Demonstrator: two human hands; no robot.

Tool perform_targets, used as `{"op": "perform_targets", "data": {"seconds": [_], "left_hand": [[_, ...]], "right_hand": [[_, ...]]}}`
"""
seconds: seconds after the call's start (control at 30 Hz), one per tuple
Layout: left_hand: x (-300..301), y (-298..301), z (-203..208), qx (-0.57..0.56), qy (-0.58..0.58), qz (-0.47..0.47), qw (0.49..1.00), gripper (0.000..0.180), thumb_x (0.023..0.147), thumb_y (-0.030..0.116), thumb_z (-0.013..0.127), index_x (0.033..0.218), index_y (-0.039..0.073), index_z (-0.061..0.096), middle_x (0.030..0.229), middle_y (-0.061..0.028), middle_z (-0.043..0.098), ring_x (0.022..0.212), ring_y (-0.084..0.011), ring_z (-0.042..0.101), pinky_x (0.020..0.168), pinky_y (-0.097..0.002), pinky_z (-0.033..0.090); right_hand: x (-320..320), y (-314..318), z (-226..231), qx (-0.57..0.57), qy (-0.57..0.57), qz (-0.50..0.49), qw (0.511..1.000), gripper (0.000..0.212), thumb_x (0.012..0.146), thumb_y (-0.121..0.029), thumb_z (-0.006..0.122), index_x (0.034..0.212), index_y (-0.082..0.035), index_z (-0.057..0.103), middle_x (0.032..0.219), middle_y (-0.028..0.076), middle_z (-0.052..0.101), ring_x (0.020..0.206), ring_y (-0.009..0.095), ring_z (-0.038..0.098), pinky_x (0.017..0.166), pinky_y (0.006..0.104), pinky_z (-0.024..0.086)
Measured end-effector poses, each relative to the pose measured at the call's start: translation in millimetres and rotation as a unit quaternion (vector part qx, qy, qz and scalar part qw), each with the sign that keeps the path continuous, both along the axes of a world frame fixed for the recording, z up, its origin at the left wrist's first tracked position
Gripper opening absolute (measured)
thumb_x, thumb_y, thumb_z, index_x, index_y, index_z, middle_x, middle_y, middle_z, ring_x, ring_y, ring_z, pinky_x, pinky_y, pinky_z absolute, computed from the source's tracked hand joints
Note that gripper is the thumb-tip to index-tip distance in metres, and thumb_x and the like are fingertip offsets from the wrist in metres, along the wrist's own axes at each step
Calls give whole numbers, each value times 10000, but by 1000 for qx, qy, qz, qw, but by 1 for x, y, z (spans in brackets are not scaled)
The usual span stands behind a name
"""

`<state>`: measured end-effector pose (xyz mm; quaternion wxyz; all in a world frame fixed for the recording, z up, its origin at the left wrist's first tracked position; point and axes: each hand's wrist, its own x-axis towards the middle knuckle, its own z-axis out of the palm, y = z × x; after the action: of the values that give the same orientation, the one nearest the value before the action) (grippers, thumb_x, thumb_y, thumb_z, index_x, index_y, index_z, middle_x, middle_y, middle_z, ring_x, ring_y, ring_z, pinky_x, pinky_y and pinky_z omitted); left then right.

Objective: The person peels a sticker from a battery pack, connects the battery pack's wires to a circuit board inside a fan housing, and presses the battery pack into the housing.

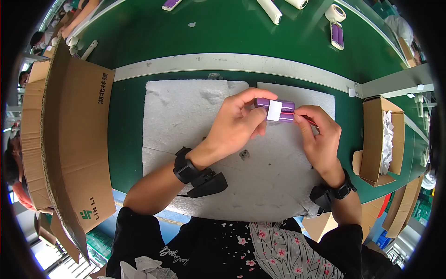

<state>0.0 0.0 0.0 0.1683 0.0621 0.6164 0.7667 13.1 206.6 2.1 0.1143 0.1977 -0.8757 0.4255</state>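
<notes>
A purple battery pack [287,105] of two cells side by side is held above the white foam pad [176,121]. Across its middle lies a white paper label [274,110]. My left hand [239,116] grips the pack's left end between thumb and fingers. At the other end, my right hand [320,132] pinches thin red wires [310,121] that run from the pack. The pack's underside and the fingers behind it are hidden. Both my wrists carry black strapped devices.
A large cardboard box [79,135] stands at the left. A small carton [374,139] with white papers [387,142] sits at the right. Beyond the pale metal rail [223,62] lie another purple battery pack [337,35] and white cylindrical parts [269,10]. Other people work at far left.
</notes>
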Motion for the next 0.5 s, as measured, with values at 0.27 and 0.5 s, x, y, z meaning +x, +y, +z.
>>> {"op": "perform_targets", "data": {"seconds": [0.27,0.5], "left_hand": [[-1,-2,0,3,6,-13,1000,294,861,-30,435,1113,-2,585,862,-84,599,595,-122,554,481,-233,401],[-1,-5,-2,72,-20,-9,997,288,845,-15,449,1097,-2,588,866,-91,599,583,-141,548,470,-247,405]], "right_hand": [[1,0,0,-94,-102,-12,990,114,919,-47,602,944,65,611,880,102,668,757,136,636,716,248,519],[0,2,1,-135,-141,36,980,106,922,-46,596,916,59,612,872,89,653,772,134,625,719,246,498]]}}
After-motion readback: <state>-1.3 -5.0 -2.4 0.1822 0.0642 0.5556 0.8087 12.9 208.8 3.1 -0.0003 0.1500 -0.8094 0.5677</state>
